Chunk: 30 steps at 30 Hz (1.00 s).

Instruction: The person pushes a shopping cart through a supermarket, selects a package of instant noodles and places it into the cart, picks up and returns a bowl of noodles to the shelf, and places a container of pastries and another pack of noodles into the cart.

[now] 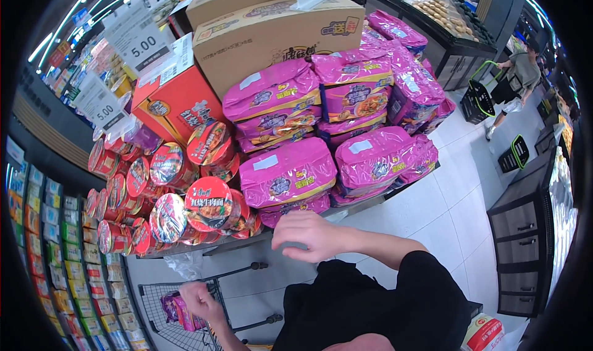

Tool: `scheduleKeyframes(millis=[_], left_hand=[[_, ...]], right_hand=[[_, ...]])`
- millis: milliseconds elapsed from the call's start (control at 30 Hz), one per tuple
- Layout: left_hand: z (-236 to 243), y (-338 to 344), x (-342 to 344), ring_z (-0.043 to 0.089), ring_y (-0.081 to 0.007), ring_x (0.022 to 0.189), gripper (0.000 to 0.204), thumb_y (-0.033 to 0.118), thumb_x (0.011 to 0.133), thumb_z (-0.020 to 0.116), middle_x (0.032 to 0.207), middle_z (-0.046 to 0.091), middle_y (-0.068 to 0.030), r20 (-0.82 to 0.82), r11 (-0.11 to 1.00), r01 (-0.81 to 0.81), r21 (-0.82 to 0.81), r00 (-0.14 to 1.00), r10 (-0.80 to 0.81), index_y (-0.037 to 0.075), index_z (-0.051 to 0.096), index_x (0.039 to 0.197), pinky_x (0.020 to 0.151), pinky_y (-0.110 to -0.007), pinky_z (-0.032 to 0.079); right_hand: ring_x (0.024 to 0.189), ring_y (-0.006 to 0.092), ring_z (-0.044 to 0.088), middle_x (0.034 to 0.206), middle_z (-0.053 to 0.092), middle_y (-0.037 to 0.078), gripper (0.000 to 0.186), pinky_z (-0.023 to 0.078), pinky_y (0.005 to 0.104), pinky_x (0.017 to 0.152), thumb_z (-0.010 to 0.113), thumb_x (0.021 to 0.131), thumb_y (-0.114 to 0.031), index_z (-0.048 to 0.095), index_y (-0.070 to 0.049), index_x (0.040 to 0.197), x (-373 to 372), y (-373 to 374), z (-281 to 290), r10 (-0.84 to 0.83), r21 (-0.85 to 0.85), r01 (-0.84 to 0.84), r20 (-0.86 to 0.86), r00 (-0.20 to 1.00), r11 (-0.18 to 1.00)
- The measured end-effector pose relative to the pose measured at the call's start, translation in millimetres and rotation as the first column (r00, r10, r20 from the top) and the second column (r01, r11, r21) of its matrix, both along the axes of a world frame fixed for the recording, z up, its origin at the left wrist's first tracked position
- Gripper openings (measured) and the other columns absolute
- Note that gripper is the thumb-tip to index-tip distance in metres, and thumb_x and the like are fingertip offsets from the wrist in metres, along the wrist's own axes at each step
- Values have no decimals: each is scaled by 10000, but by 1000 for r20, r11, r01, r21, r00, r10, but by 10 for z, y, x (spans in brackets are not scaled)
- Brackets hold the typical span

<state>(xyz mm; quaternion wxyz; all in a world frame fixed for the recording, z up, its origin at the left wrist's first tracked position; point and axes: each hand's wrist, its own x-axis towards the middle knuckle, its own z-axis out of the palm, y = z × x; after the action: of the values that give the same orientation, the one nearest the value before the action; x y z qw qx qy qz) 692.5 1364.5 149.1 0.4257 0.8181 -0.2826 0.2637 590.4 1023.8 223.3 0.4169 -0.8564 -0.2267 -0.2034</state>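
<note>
My right hand (pixel 304 235) reaches in front of the display, just below the front stack of pink noodle multipacks (pixel 288 172). Its thumb stands apart from its bent fingers, and I see nothing in it. Over the side of a wire shopping cart (pixel 154 308) is my left hand (pixel 201 301); its fingers are blurred and partly hidden, so I cannot tell their state. Inside the cart lie purple and pink packs (pixel 180 311). Red instant noodle cups (pixel 210 202) are piled to the left of the pink multipacks.
Behind the multipacks stand a brown carton (pixel 272 39) and a red box (pixel 179 97), with price signs (pixel 136 39) at left. Shelves of packets (pixel 68 258) line the left. A person (pixel 524 73) stands at right near black baskets (pixel 477 101) and a dark cabinet (pixel 519 240).
</note>
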Motion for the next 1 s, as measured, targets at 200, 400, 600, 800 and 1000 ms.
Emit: scheduleKeyframes(millis=[200,400,600,800,1000], left_hand=[[564,-1380,371,515,-361,1197,332,60,769,650,1276,588,-160,86,908,342,241,925,-371,33,612,1097,1019,-459,376],[460,-1593,545,437,-329,1337,528,128,763,718,1410,512,-161,113,803,297,517,906,-408,47,569,1263,1104,-473,283],[390,-1403,683,481,-343,1292,447,33,783,654,1367,534,-174,-75,822,563,87,827,-558,23,553,1218,1086,-468,327],[196,-1084,756,398,-368,1358,447,-26,793,581,1425,456,-204,-13,819,554,-149,827,-562,-5,517,1234,1078,-438,376],[134,-929,770,204,-329,1471,713,7,860,568,1599,146,-185,-269,711,465,-527,703,-659,7,244,1495,1155,-432,302]], right_hand=[[1128,307,553,1155,569,124,368,437,446,998,680,748,-61,584,-50,1102,-25,-13,83,-222,-94,237,148,964,967],[1277,350,478,1306,516,189,474,333,505,1134,657,782,-87,549,-16,1238,77,150,-49,-332,-282,373,184,925,884],[1315,344,454,1373,481,218,530,316,500,1141,638,800,-121,510,21,1294,395,419,-91,-414,-376,486,260,872,789],[1335,383,424,1392,463,234,516,321,487,1135,638,787,-91,522,32,1274,691,721,-284,-471,-369,521,223,853,769],[1314,434,429,1444,361,271,685,414,484,1066,748,702,-64,467,-2,1324,857,908,-395,-553,-226,575,156,818,786]])
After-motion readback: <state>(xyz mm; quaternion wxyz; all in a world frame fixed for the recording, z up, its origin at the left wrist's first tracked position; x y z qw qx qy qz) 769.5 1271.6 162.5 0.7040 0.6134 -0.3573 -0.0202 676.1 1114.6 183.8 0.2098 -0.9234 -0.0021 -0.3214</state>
